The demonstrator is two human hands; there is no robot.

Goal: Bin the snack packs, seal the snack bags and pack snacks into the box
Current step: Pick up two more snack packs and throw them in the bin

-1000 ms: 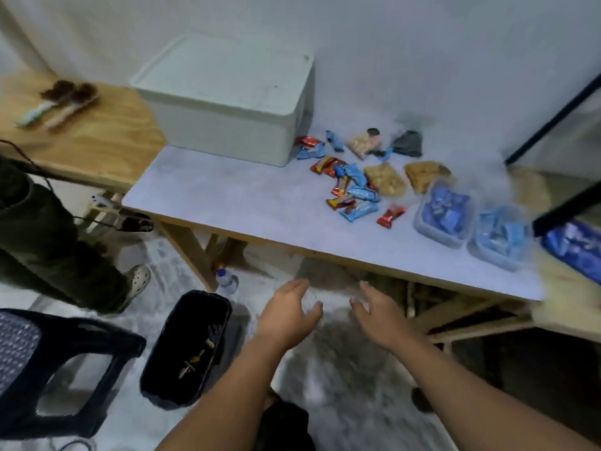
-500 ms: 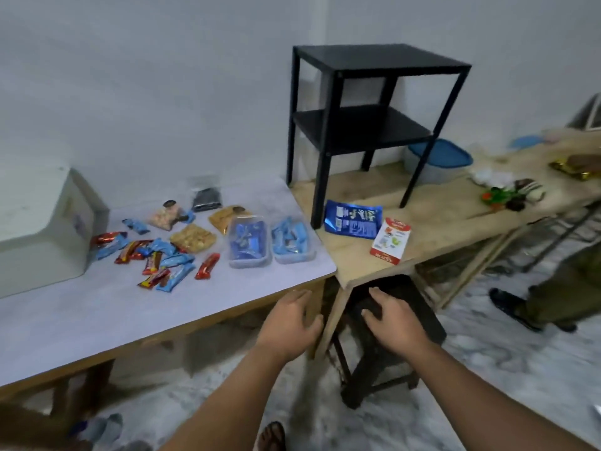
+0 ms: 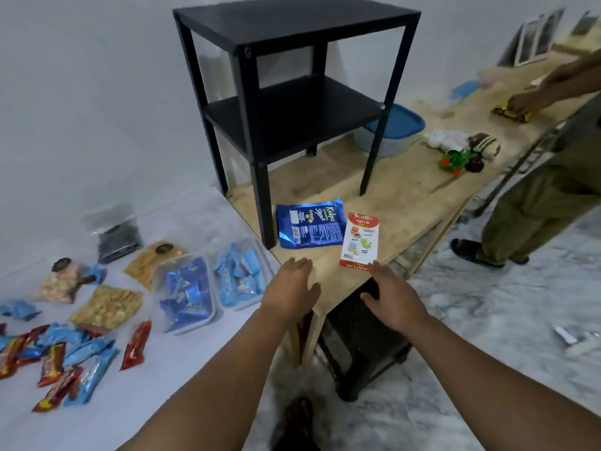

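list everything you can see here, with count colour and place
black shelf unit: 1, black, on wooden table
blue pouch: 1, blue, wooden table by the shelf leg
red-white box: 1, wooden table, right of pouch
clear tubs: 2, blue packs inside, white table
snack bags: about five, clear, tan, pink or dark fill, white table
loose snack bars: many, red and blue, white table left
blue-lidded container: 1, behind shelf
second person: 1, far right
left hand: open, over table edge
right hand: open, near box

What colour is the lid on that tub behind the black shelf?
Blue lid, seen in the head view, partly hidden by the shelf.
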